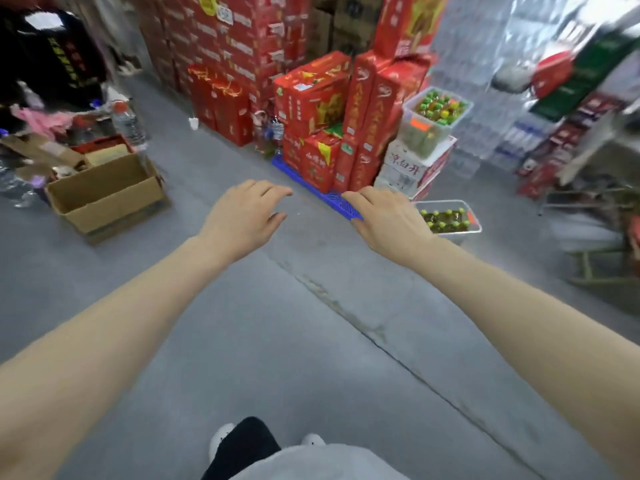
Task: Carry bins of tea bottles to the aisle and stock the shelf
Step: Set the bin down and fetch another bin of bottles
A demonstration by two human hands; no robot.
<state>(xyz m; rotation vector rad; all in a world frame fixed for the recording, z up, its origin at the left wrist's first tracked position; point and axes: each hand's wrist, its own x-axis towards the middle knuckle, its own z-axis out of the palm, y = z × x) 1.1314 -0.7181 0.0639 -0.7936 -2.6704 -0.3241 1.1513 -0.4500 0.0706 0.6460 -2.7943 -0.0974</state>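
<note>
Overhead, head view of a stockroom with a grey concrete floor (263, 341) crossed diagonally by a dark crack (346, 313). Both bare forearms reach forward over the floor. The left hand (247, 211) and the right hand (388, 220) are palm down with fingers loosely spread and slightly bent, and each holds nothing.

One clear bin (440, 202) of tea bottles (446, 220) stands on the floor, just right of the right hand in the picture. A second clear bin (412, 133), filled with green- and yellow-capped bottles (438, 109), sits higher on a stack of white cartons (412, 164).

Red cartons (311, 109) are piled on a blue pallet (332, 199) behind the hands and rise in tall stacks against the far wall. Shrink-wrapped packs (485, 81) fill the right background, which is blurred. At left, an open cardboard box (104, 195) rests on the floor beside a large clear water bottle (128, 123) and mixed clutter. White shoes and a dark trouser leg show at the lower edge.
</note>
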